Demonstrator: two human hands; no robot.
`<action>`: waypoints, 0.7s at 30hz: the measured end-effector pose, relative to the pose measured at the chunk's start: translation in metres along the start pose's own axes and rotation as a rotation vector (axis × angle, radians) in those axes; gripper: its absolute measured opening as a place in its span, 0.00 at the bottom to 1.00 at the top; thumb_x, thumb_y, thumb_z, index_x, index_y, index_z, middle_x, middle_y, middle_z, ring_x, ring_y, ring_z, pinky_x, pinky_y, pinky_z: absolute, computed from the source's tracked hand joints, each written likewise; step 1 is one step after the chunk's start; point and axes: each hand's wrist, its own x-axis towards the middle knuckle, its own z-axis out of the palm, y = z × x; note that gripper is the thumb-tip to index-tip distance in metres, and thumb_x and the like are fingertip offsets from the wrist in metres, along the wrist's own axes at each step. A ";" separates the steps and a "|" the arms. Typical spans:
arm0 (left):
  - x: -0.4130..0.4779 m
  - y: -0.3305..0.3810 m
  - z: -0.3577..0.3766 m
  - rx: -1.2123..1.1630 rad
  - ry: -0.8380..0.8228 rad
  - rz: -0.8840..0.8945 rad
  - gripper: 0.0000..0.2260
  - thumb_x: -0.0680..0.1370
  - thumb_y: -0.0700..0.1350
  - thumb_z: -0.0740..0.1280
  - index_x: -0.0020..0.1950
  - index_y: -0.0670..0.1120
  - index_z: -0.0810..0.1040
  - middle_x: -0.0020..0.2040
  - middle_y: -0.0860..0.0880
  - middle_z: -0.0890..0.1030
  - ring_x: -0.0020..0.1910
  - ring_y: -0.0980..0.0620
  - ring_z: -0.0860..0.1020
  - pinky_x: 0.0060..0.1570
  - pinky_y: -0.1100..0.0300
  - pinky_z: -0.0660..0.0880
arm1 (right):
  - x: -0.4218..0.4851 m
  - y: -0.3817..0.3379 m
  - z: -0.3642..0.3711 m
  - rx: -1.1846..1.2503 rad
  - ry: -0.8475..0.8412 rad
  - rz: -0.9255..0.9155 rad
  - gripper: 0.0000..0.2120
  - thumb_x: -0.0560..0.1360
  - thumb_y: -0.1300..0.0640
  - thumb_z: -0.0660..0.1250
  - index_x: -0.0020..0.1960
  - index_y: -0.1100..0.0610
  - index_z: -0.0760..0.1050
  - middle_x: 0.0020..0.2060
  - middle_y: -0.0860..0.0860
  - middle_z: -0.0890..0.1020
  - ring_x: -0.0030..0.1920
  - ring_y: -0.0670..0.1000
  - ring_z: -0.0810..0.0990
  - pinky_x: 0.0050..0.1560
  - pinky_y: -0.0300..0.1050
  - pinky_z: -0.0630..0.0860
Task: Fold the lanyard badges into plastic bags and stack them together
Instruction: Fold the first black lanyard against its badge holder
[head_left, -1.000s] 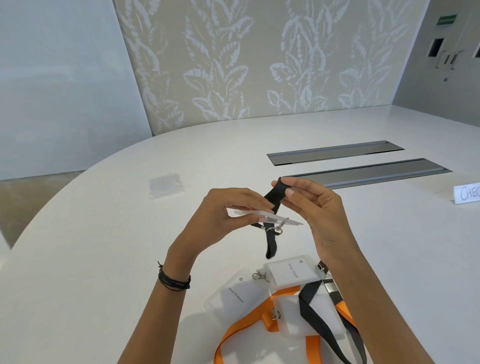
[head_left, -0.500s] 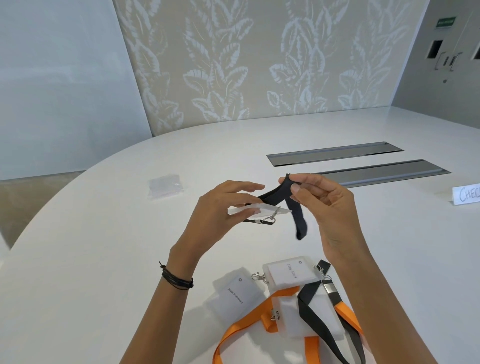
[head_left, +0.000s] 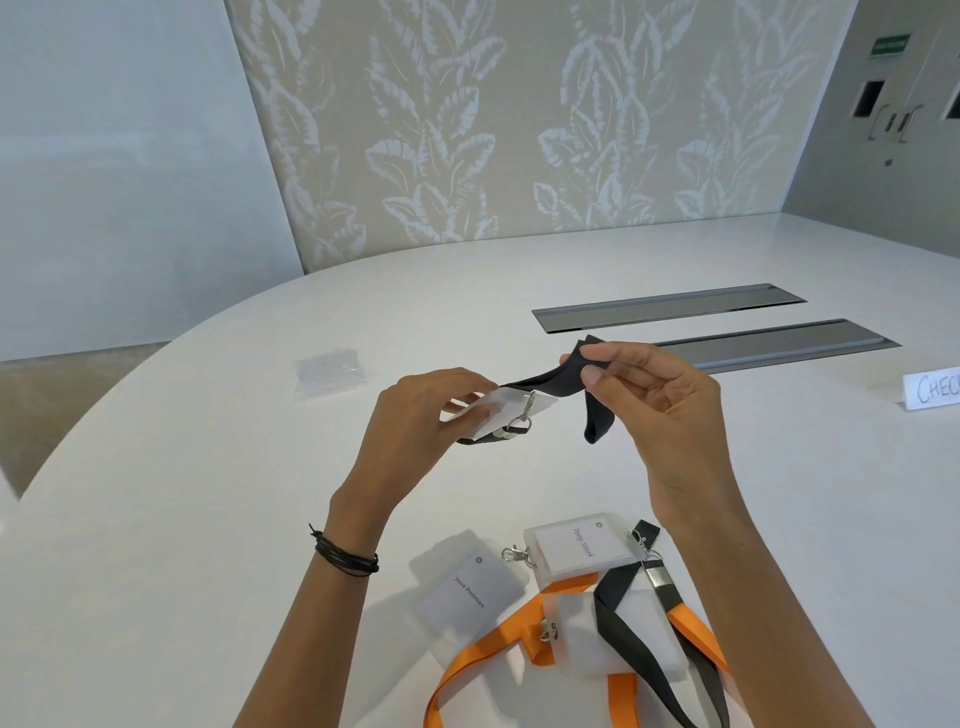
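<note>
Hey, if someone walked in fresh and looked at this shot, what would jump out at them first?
Most striking are the two hands raised mid-frame: the left hand holds a frosted badge holder while the right hand pinches its black lanyard above the white table. Next, at the near edge, a heap of badges tangled in bright orange lanyards. A small stack of clear plastic bags lies farther off to the left.

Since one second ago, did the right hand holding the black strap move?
Yes. The right hand with the black strap rose and went farther away, toward the near metal slot in the table; the strap fold now overlaps its left end.
</note>
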 end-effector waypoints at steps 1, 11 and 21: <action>0.000 0.000 0.000 0.004 0.002 -0.008 0.05 0.75 0.50 0.66 0.47 0.52 0.81 0.40 0.65 0.79 0.41 0.65 0.78 0.43 0.60 0.80 | 0.000 0.001 0.000 -0.003 0.001 -0.006 0.14 0.70 0.68 0.69 0.40 0.48 0.83 0.40 0.47 0.86 0.45 0.48 0.83 0.42 0.33 0.76; -0.001 0.003 0.001 -0.048 0.015 -0.035 0.02 0.74 0.48 0.69 0.46 0.54 0.78 0.37 0.70 0.79 0.40 0.62 0.81 0.46 0.55 0.81 | -0.003 -0.003 0.001 -0.024 0.034 -0.093 0.13 0.69 0.67 0.71 0.41 0.48 0.81 0.40 0.47 0.85 0.42 0.48 0.83 0.45 0.38 0.79; 0.002 0.007 0.001 -0.195 0.177 -0.126 0.11 0.75 0.46 0.71 0.49 0.59 0.71 0.43 0.65 0.81 0.39 0.59 0.81 0.37 0.68 0.77 | -0.006 -0.005 0.006 0.053 -0.028 -0.141 0.29 0.67 0.59 0.72 0.65 0.48 0.67 0.42 0.50 0.86 0.45 0.50 0.83 0.52 0.40 0.76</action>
